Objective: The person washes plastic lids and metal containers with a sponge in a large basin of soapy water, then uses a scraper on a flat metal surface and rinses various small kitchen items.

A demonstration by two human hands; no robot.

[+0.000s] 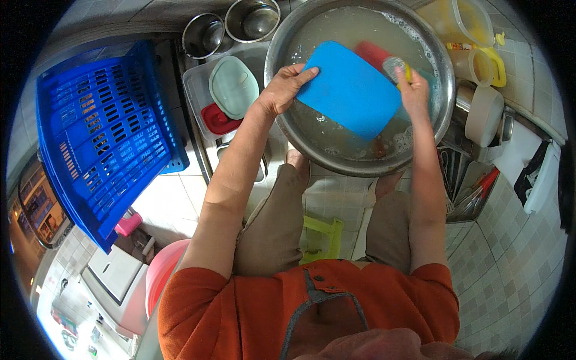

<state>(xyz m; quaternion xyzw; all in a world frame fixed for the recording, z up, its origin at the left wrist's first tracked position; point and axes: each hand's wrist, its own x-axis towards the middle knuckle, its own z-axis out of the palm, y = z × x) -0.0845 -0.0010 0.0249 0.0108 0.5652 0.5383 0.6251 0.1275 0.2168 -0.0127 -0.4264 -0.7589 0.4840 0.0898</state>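
Observation:
My left hand [288,87] grips the left edge of a flat blue plastic board or lid [351,92], thumb on top. The panel is tilted above cloudy, soapy water in a wide metal basin [288,120]. In my right hand [414,92] is a grey and yellow scrubbing sponge [397,69], slightly blurred, at the panel's upper right edge. Beyond the sponge lies a red item [371,53], partly in the water and too blurred to name. A pale green, see-through piece [425,87] shows under the water behind my right hand.
Left of the basin are two metal pots [203,36], a clear plastic tub [194,94], a pale green lid [234,87] and a red container [219,119]. A blue slotted crate [108,121] stands further left. Right are yellowish plastic containers [468,22] and a utensil holder [468,189].

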